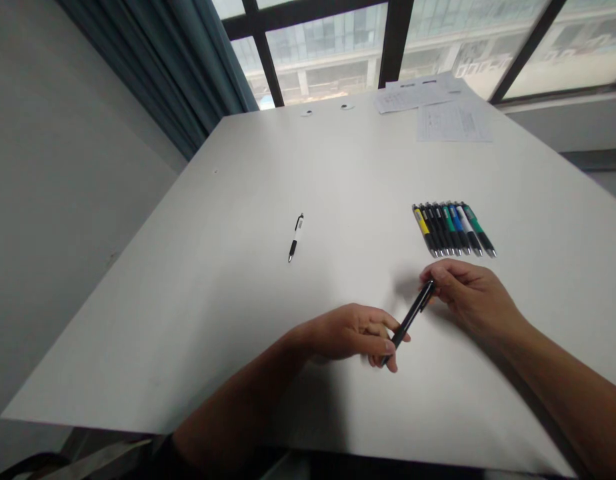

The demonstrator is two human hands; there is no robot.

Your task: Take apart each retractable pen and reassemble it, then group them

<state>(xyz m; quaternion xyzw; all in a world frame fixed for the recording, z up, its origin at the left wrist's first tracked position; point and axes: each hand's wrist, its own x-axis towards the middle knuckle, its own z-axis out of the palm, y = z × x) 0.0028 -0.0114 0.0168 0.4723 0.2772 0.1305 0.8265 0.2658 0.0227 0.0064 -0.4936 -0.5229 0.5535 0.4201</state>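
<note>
I have the left hand [351, 333] and right hand [468, 297] both pinching a black retractable pen [412, 315] over the white table [188, 300]; a slack grip could drop it, sending it rolling into the row of pens [453, 230]

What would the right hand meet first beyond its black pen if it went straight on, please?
Past the black pen, the right hand would probably meet the lone white-and-black pen, though depth is unclear.
</note>
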